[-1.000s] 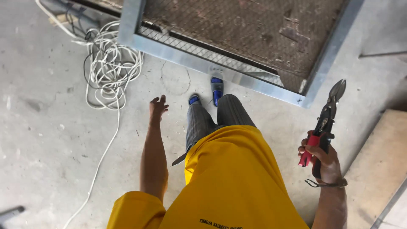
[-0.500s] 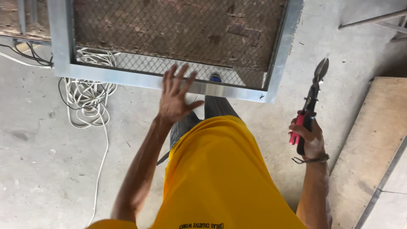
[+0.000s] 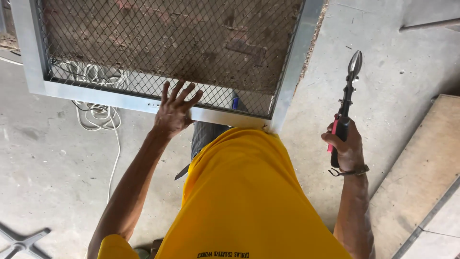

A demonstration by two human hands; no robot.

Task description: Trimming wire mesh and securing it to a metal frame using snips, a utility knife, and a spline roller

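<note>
Head view, looking down past a yellow shirt point(image 3: 244, 196) to a concrete floor point(image 3: 52, 172). A rectangular metal frame point(image 3: 96, 94) filled with expanded wire mesh point(image 3: 167, 48) lies ahead of the person, its near rail running from the far left towards the centre and meeting the right-hand rail at a corner just in front of the body.

Left hand point(image 3: 173, 111): open, fingers spread, palm down on the near rail with the fingertips reaching onto the lower edge of the mesh — a flat, bracing contact that appears to steady the frame rather than grip it.

Right hand point(image 3: 346, 145): closed around the red-and-black handles of a pair of tin snips point(image 3: 346, 98). The snips are held upright, blades pointing away from the person and seemingly shut, well apart from the frame to its right — a carrying hold, clear of the mesh and the body. A strap or band sits at the wrist.

Through and beneath the left part of the mesh, a loose coil of white cable point(image 3: 98, 108) rests on the floor, one strand trailing towards the near side. A blue shoe point(image 3: 235, 101) shows through the mesh near the corner, above grey trousers point(image 3: 207, 135). A wooden board point(image 3: 421, 168) lies on the right; a grey metal cross-shaped piece point(image 3: 19, 240) sits at the near left corner.
</note>
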